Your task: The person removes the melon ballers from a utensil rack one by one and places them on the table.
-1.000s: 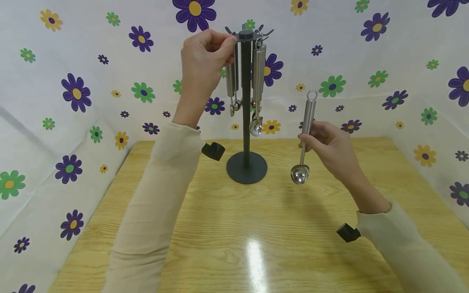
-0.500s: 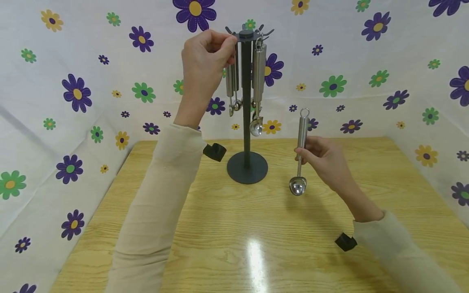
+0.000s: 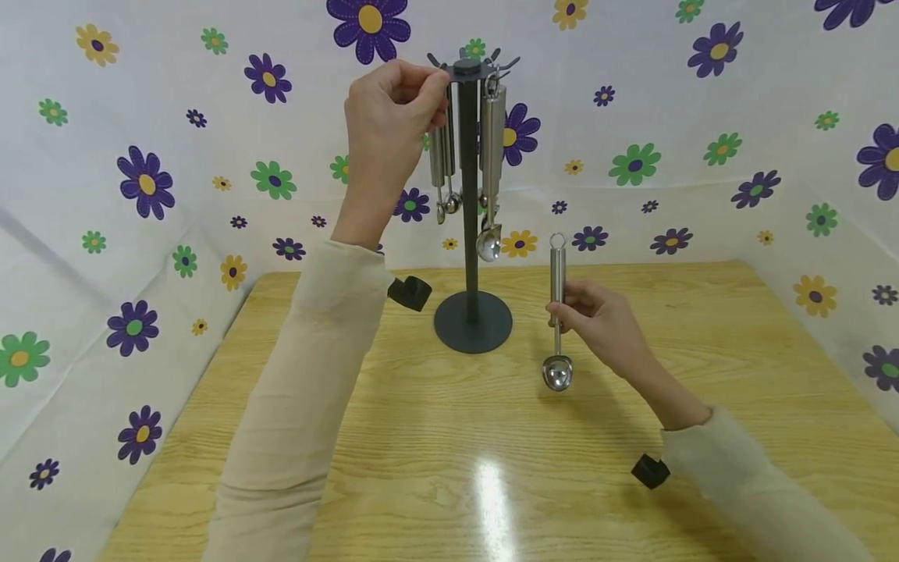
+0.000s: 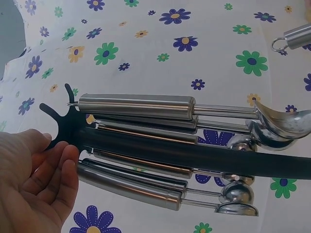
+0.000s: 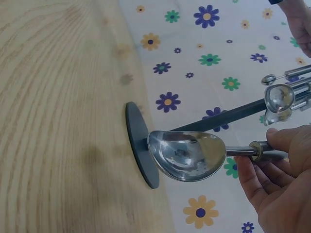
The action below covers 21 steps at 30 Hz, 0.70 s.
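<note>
A dark grey hanging stand (image 3: 469, 234) rises from a round base on the table. My left hand (image 3: 393, 117) pinches the rim of its hooked top between thumb and fingers; in the left wrist view the left hand (image 4: 43, 179) covers part of the hooks. Several metal scoops (image 4: 136, 106) hang from the hooks by their ring ends, bowls down. Right of the stand, my right hand (image 3: 604, 320) grips a metal scoop (image 3: 558, 273) low on its handle, ring up and bowl down. In the right wrist view the scoop's wide, deep bowl (image 5: 187, 155) overlaps the stand's base.
The stand's round base (image 3: 492, 336) sits near the back of the wooden table (image 3: 393, 468). Behind and at both sides hangs a white cloth (image 3: 667, 117) printed with flowers. A black wrist mount (image 3: 410, 293) juts from the left sleeve, another wrist mount (image 3: 650, 471) from the right.
My right hand has moved down and left with the scoop, nearer the table and the stand, and the scoop has become more upright. The left hand keeps its hold on the stand's top.
</note>
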Each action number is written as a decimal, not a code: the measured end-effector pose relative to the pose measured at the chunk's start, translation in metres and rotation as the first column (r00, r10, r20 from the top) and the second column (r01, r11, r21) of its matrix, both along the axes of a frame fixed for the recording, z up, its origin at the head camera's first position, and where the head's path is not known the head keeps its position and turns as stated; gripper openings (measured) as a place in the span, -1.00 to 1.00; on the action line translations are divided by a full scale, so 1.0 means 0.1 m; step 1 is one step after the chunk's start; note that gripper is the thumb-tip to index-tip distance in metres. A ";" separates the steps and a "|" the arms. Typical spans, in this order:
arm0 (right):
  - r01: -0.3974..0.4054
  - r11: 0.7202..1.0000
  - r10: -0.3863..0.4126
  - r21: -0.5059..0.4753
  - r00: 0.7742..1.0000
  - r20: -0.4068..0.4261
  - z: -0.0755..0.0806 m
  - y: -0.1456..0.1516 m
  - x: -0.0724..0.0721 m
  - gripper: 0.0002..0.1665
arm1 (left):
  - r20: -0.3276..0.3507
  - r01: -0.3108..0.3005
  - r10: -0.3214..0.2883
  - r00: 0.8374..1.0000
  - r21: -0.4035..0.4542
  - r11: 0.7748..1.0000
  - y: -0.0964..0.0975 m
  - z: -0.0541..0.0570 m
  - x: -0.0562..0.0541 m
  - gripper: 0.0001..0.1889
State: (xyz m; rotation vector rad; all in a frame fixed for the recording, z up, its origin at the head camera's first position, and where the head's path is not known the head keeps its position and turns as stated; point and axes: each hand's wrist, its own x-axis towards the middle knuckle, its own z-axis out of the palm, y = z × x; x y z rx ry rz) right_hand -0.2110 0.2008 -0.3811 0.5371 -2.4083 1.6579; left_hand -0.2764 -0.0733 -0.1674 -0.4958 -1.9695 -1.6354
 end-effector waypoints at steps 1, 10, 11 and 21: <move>-0.002 1.000 0.002 0.001 1.000 0.007 -0.01 0.00 0.00 -0.68 | 0.001 0.001 -0.001 1.000 0.003 1.000 0.00 0.00 0.00 -0.81; -0.018 0.999 0.021 -0.032 0.995 0.102 -0.09 -0.05 -0.01 -0.61 | 0.007 0.017 -0.017 1.000 0.022 1.000 0.01 0.01 0.00 -0.81; -0.018 0.999 0.022 -0.034 0.993 0.113 -0.09 -0.05 -0.02 -0.60 | 0.007 0.017 -0.017 1.000 0.022 1.000 0.01 0.01 0.00 -0.81; -0.022 0.998 0.035 -0.067 0.979 0.202 -0.15 -0.08 -0.06 -0.58 | 0.008 0.031 -0.032 0.999 0.038 0.999 0.00 -0.01 0.01 -0.82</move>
